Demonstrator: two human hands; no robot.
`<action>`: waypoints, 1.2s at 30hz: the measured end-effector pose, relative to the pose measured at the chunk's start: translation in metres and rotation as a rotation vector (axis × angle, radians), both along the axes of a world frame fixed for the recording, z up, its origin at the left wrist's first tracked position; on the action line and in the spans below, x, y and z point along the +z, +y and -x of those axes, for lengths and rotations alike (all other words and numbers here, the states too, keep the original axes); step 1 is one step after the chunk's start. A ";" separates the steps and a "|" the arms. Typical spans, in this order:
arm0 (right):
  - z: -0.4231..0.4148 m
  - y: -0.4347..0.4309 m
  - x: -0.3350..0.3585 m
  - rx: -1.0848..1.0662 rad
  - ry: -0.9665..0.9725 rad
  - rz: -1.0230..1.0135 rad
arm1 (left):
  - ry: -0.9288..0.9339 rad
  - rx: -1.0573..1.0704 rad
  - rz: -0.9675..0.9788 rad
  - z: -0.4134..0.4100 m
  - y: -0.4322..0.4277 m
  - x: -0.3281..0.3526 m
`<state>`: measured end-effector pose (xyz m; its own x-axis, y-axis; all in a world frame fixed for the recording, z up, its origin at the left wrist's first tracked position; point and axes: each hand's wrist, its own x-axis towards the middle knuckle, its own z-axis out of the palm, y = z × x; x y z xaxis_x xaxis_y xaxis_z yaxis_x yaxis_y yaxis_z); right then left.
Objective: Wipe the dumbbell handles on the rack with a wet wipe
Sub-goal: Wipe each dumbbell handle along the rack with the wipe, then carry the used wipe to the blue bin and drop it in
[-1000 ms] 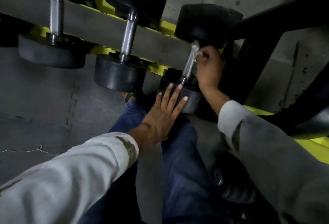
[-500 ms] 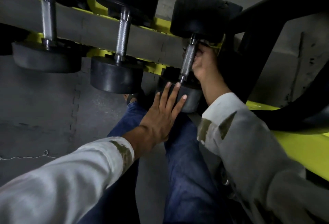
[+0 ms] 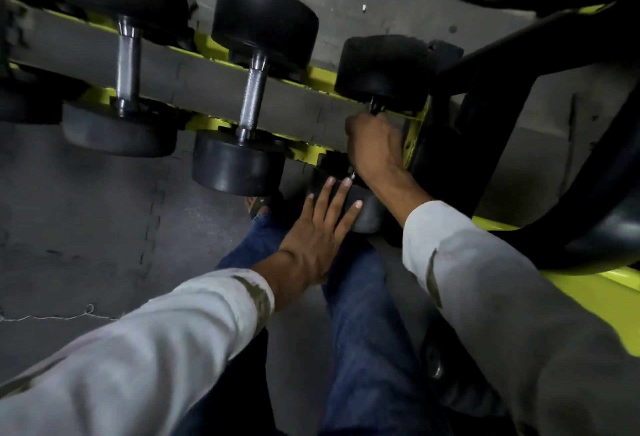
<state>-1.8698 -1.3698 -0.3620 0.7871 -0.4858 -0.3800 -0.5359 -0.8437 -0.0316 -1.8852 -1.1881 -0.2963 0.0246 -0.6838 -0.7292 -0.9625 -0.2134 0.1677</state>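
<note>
Right hand (image 3: 374, 148) had closed over the steel handle (image 3: 375, 108) of the rightmost black round-headed dumbbell (image 3: 384, 71) on the yellow rack (image 3: 320, 77), fingers curled round it; wipe hidden. Left hand (image 3: 311, 238), fingers spread, pressed the near head.

Each dumbbell (image 3: 239, 165) has matt black heads and a silver handle (image 3: 254, 96), the middle one finely cross-hatched. The rack (image 3: 304, 154) is lime yellow with black frame tubes. The floor (image 3: 86, 227) is dull grey with a jigsaw seam. The sleeves (image 3: 173, 342) are pale grey, blotched olive; the jeans (image 3: 363, 331) are dark blue.
</note>
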 end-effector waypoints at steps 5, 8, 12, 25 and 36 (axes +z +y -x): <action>0.020 0.004 0.029 -0.074 0.172 -0.473 | 0.068 -0.011 -0.112 -0.007 -0.007 0.021; 0.034 0.002 0.072 -0.622 -0.108 -0.790 | 0.182 0.093 -0.087 -0.020 -0.005 0.042; 0.043 0.009 0.153 -1.010 -0.374 -1.173 | 0.323 0.487 0.146 -0.059 -0.003 0.093; -0.039 0.028 0.411 -0.440 -0.607 -1.198 | 0.702 1.198 0.848 -0.155 0.003 0.350; -0.159 0.113 0.576 0.013 -0.656 -1.063 | 0.574 1.419 1.259 -0.230 0.115 0.492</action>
